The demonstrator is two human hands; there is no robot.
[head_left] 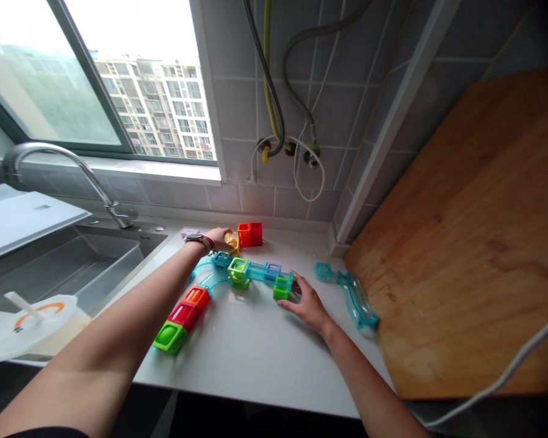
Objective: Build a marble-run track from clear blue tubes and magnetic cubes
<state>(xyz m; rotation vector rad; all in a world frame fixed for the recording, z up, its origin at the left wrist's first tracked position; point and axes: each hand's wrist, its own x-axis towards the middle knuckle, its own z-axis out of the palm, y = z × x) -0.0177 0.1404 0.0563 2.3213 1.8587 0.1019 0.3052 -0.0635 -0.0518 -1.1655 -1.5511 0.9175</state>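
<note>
A toy track of clear blue channel pieces and coloured cube blocks lies on the white counter [256, 347]. My left hand [220, 238], a watch on its wrist, is closed on a yellow block [232, 243] beside a red cube [250, 234] at the back. My right hand [307, 303] rests on the counter with fingers spread, its fingertips touching the green cube [282, 288] at the track's right end. A green cube [238, 272] and blue cubes sit along the straight channel. An orange block [196, 297], a red block [184, 314] and a green block [170, 337] trail toward me.
A loose clear blue track piece [358, 300] and a small blue ring piece [323, 271] lie to the right. A wooden board [466, 243] leans at far right. A steel sink [64, 267] with tap [64, 164] is left; a lidded cup [27, 316] stands near it. Hoses hang on the tiled wall.
</note>
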